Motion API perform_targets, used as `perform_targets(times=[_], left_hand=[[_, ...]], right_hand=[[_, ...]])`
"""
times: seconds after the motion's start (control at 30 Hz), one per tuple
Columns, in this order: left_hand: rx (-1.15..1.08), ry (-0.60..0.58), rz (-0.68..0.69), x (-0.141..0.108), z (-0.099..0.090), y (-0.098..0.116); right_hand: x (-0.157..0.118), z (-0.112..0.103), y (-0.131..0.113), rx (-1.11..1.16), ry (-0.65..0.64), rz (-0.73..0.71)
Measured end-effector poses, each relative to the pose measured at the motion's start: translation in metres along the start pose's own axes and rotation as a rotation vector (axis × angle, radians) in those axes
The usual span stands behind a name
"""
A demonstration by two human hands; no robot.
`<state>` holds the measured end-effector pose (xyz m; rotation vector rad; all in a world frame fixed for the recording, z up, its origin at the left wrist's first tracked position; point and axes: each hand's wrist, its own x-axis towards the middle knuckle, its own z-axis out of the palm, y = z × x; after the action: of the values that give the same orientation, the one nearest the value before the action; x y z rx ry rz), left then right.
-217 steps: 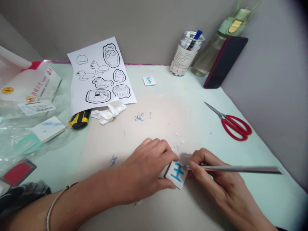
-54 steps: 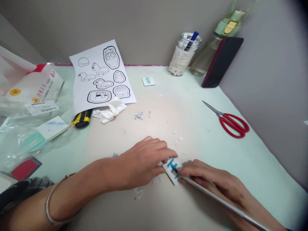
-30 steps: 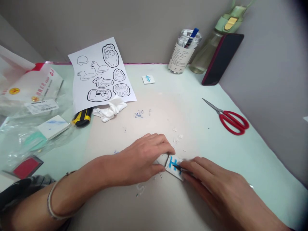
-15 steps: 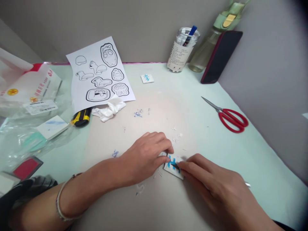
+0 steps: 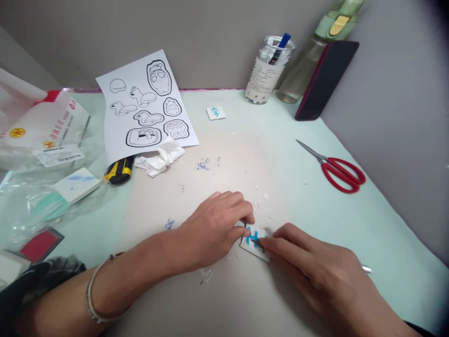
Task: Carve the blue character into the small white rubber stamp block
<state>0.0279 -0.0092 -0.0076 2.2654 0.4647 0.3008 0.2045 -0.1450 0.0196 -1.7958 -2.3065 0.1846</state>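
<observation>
A small white rubber block (image 5: 257,252) with blue strokes drawn on it lies low in the middle of the head view. My left hand (image 5: 219,224) pinches its left end between thumb and fingers. My right hand (image 5: 315,262) is closed round a craft knife (image 5: 257,243), whose dark pointed blade rests at the blue strokes. Most of the knife's handle is hidden by the hand; a silvery end (image 5: 366,268) shows behind it. White shavings (image 5: 260,199) are scattered just beyond the block, and a few thin slivers lie by its left side.
Red-handled scissors (image 5: 342,174) lie at the right. A phone (image 5: 326,79), a bottle (image 5: 298,70) and a jar of pens (image 5: 264,77) stand behind. Left are a printed sheet (image 5: 119,131), crumpled tissue (image 5: 161,159), yellow-black cutter (image 5: 121,171), red ink pad (image 5: 40,245) and plastic bags (image 5: 66,121).
The whole view has shifted very slightly. Both hands keep their grips, and the blade stays at the blue strokes with hardly any visible movement.
</observation>
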Motion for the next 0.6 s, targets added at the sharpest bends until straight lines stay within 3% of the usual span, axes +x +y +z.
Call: perform_targets(times=[0.1,0.33,0.6], left_hand=[[0.000,0.001,0.000,0.0003,-0.0001,0.0005],[-0.006,0.004,-0.003,-0.0008,0.0002,0.0015],[-0.004,0.014,0.003,-0.0009,0.0002,-0.0004]], right_hand=[[-0.0005,-0.0016,-0.0008,0.033,-0.088,0.017],[-0.0003,0.0007,0.0007,0.025,-0.042,0.011],[-0.0036,-0.0077,-0.0068,-0.077,-0.107,0.004]])
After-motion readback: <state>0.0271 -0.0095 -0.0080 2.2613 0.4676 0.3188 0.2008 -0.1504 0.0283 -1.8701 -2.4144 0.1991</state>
